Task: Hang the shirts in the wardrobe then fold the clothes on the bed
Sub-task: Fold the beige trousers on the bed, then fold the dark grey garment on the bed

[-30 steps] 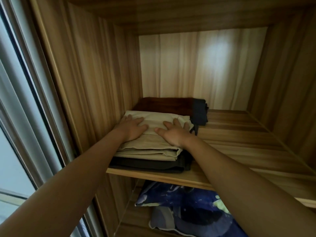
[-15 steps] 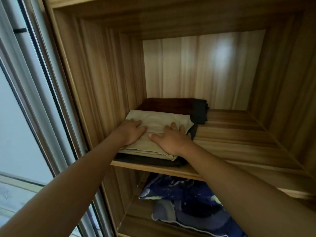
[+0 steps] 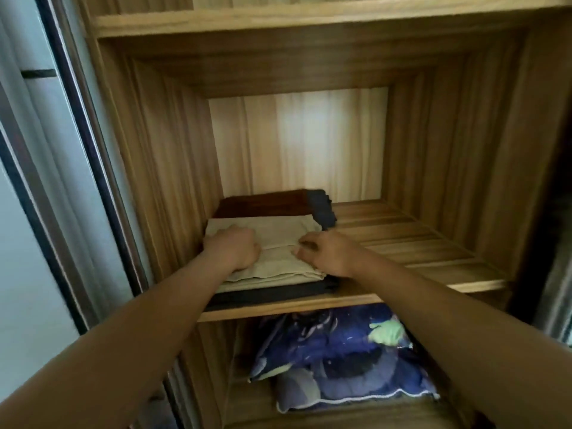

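Observation:
A folded beige garment (image 3: pixel 278 239) lies on a folded dark garment (image 3: pixel 278 294) at the left of a wooden wardrobe shelf (image 3: pixel 418 252). My left hand (image 3: pixel 235 247) rests on the beige garment's left side with its fingers bent loosely. My right hand (image 3: pixel 325 252) hovers at the garment's right edge, fingers loosely curled, holding nothing. Behind the stack lie a folded brown garment (image 3: pixel 263 202) and a dark navy one (image 3: pixel 323 205).
The compartment's wooden side walls stand close on both sides, and another shelf (image 3: pixel 309 17) runs above. A blue patterned bedding bundle (image 3: pixel 340 360) fills the compartment below. A dark sliding-door frame (image 3: pixel 77 150) and pale curtain are at the left.
Both hands have gone from pressing flat on the beige garment to loosely curled and drawn back toward me. The view has pulled away from the shelf.

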### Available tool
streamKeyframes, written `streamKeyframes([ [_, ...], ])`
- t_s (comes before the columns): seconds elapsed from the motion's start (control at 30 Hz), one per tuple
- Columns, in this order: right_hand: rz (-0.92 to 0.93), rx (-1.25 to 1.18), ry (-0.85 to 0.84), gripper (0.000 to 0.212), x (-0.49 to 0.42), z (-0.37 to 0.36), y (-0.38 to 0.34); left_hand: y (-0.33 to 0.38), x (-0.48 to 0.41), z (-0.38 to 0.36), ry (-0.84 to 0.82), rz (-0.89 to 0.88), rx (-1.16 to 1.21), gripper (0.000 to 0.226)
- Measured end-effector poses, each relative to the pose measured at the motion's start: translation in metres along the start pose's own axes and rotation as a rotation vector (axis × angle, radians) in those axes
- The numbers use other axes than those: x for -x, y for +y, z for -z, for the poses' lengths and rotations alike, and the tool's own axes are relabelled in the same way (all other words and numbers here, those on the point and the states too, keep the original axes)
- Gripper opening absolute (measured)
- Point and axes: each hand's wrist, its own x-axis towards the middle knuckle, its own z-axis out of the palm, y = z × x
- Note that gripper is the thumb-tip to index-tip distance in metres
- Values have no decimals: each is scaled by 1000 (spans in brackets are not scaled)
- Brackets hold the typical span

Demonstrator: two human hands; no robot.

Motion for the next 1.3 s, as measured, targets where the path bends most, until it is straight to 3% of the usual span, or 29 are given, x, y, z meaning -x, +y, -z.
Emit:
streamKeyframes([
  [0.1, -103, 104, 3, 36, 42, 33, 8, 38, 8, 13, 74, -230, 133, 40],
  [0.17, -205, 179, 49, 39, 77, 55, 16, 72, 15, 19, 56, -386, 163, 40],
  [0.37, -576, 294, 39, 44, 214, 97, 49, 184, 50, 8, -74, -715, 174, 61],
  [0.6, -1016, 295, 50, 55, 384, 107, 79, 316, 125, -28, -157, -1107, 178, 40],
  [0.77, -1228, 291, 79, 34, 481, 109, 99, 396, 163, -55, -287, -1258, 109, 53],
  [1.03, -1456, 228, 80, 49, 568, 120, 158, 519, 200, -85, -358, -1439, 105, 45],
  [1.13, -1502, 185, 58, 39, 594, 124, 201, 576, 207, -104, -344, -1488, 118, 41],
  [1.3, -1546, 142, 69, 53, 642, 138, 291, 690, 215, -138, -336, -1526, 86, 48],
])
